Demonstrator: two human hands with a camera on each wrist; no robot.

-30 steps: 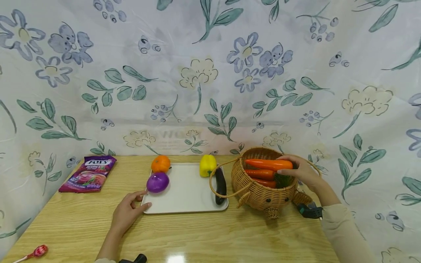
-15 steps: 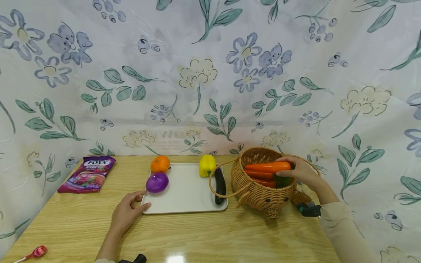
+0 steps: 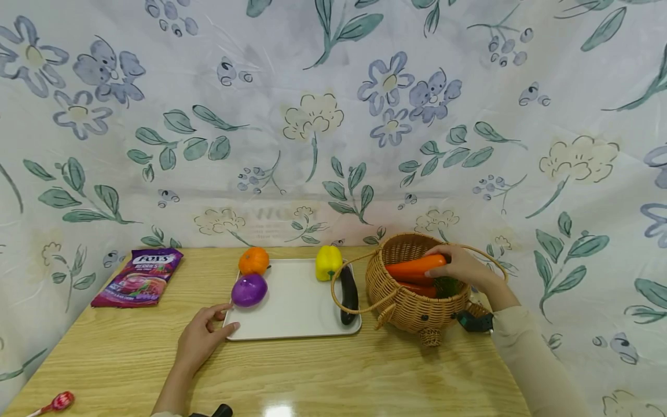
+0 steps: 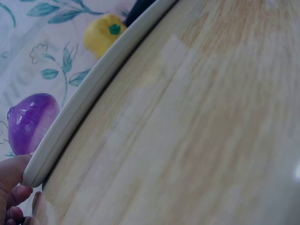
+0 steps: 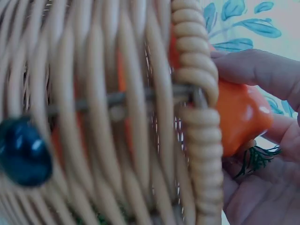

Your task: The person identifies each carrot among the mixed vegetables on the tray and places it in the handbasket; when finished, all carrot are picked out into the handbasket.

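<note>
My right hand [image 3: 464, 267] grips the thick end of an orange toy carrot [image 3: 409, 269] over a wicker basket [image 3: 383, 289] with a pig's face. More carrots [image 3: 419, 288] lie beneath it in the basket. In the right wrist view the basket's rim [image 5: 199, 136] hides part of the held carrot [image 5: 239, 117]. My left hand [image 3: 200, 336] holds the front left corner of a white tray [image 3: 297, 310], thumb on the rim in the left wrist view. On the tray are a round purple vegetable [image 3: 249, 290], an orange pumpkin [image 3: 253, 260], a yellow bell pepper [image 3: 327, 262] and a long dark eggplant [image 3: 348, 296].
A purple candy bag [image 3: 138, 279] lies at the back left of the wooden table [image 3: 312, 370]. A red lollipop [image 3: 61, 401] is at the front left. The basket's looped handle [image 3: 339, 298] overhangs the tray's right side. A floral cloth [image 3: 292, 179] hangs behind.
My right hand has shifted left with the carrot, whose thick end now tilts up and away from the basket's right side. The left hand and the tray stay put.
</note>
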